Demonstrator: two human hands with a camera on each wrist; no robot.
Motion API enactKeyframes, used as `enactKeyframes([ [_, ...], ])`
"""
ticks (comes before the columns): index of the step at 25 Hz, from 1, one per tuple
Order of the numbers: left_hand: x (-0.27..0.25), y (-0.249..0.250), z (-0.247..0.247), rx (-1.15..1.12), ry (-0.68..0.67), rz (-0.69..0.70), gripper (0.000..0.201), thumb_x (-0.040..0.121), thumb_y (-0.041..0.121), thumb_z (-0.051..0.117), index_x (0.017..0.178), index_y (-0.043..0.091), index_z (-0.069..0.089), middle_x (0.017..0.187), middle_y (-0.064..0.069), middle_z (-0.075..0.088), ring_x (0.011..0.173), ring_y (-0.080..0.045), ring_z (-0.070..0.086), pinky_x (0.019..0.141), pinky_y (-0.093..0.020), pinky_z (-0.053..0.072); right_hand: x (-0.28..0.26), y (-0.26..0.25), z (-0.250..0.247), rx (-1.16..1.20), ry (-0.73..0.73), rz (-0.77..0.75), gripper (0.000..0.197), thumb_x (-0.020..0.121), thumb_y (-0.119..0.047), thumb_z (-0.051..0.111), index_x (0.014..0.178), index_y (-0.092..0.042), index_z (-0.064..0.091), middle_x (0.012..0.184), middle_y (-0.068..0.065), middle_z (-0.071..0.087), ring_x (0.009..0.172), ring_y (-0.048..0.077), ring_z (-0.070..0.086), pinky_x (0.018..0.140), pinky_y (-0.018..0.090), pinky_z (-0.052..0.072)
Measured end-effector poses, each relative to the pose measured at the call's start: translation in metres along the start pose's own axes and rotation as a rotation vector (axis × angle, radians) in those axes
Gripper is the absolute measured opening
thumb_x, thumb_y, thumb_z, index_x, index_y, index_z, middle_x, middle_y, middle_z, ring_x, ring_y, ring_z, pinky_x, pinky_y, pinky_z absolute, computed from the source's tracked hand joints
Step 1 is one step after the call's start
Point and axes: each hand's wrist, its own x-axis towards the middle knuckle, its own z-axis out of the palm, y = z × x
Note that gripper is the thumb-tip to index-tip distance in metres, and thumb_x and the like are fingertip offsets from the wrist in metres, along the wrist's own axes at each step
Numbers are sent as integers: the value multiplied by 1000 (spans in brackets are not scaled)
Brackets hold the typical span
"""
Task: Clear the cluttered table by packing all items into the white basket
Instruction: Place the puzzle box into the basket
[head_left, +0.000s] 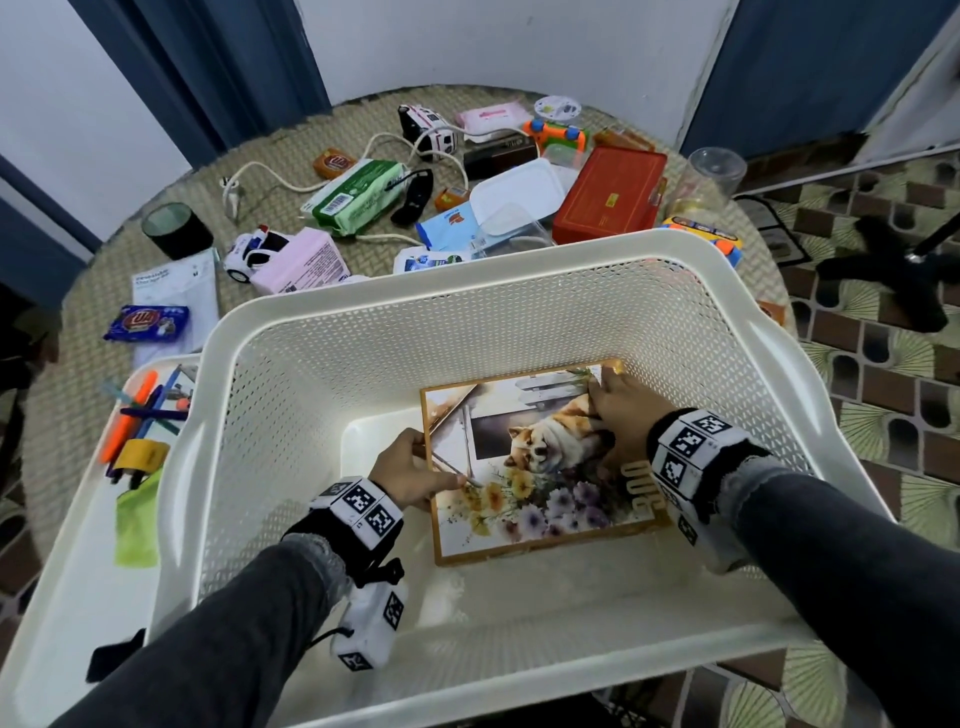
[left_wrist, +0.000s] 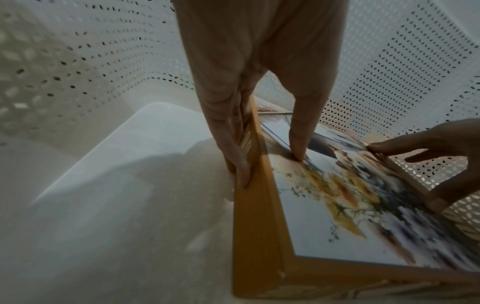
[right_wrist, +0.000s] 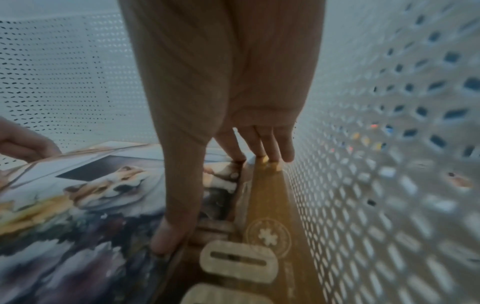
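Observation:
A flat puzzle box (head_left: 540, 467) with an orange border and a dog-and-flowers picture lies tilted inside the white basket (head_left: 467, 270), close to its right wall. My left hand (head_left: 410, 473) grips the box's left edge. In the left wrist view the left hand (left_wrist: 270, 166) has its thumb on the picture and its fingers down the side of the box (left_wrist: 324, 216). My right hand (head_left: 618, 410) rests on top near the far right corner. In the right wrist view the right hand (right_wrist: 213, 201) shows straight fingers and a thumb touching the box (right_wrist: 78, 205).
The round table behind the basket holds a red tin (head_left: 608, 195), a green wipes pack (head_left: 358, 195), a pink pack (head_left: 306, 262), toy cars, a white cable, a dark cup (head_left: 176, 228) and small packets. A white tray (head_left: 104, 519) with pens sits left of the basket.

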Motion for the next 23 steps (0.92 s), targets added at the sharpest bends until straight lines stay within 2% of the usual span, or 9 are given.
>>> enactKeyframes([
  [5,0,-3,2,7,-17,26,62,67,7,84,116,3,46,117,-11,51,93,-33,66,54,-37,59,7,3,-4,-46,-98,-7,102,75,-26,79,148,1,13,155,28,-5,144,44,4,117,47,20],
  [7,1,-4,2,3,-18,31,62,67,7,84,115,3,46,117,-11,51,92,-35,66,51,-35,58,12,3,-1,-31,-107,-3,106,75,-27,80,148,4,10,155,29,-5,143,45,1,117,49,18],
  [10,4,-7,3,9,-13,43,59,68,7,84,112,2,45,113,-13,52,92,-35,65,47,-32,57,13,5,4,-1,-121,13,117,75,-30,79,146,9,-6,154,30,-13,143,46,-6,118,47,14],
  [13,8,-7,4,27,-3,42,55,70,3,82,109,2,44,107,-13,53,91,-32,63,46,-31,56,11,7,5,46,-106,-2,120,75,-29,79,146,8,-10,153,29,-17,143,45,-9,119,44,11],
  [16,10,-7,2,39,-4,11,51,72,0,79,104,4,40,99,-8,51,91,-30,59,51,-40,58,11,7,5,73,-73,-28,117,74,-26,80,148,4,-6,155,26,-15,143,44,-9,118,42,11],
  [19,9,-11,-2,116,-14,12,54,71,6,82,104,5,39,100,-9,53,96,-32,60,68,-53,57,11,6,4,81,-53,-75,114,74,-27,80,149,0,-1,156,23,-11,144,42,-7,117,43,8],
  [23,6,-14,-3,151,45,97,48,73,6,80,102,6,42,97,-12,57,90,-32,62,68,-48,57,15,6,6,46,-56,-76,114,76,-29,78,149,-2,-5,156,21,-16,144,41,-10,118,48,14],
])
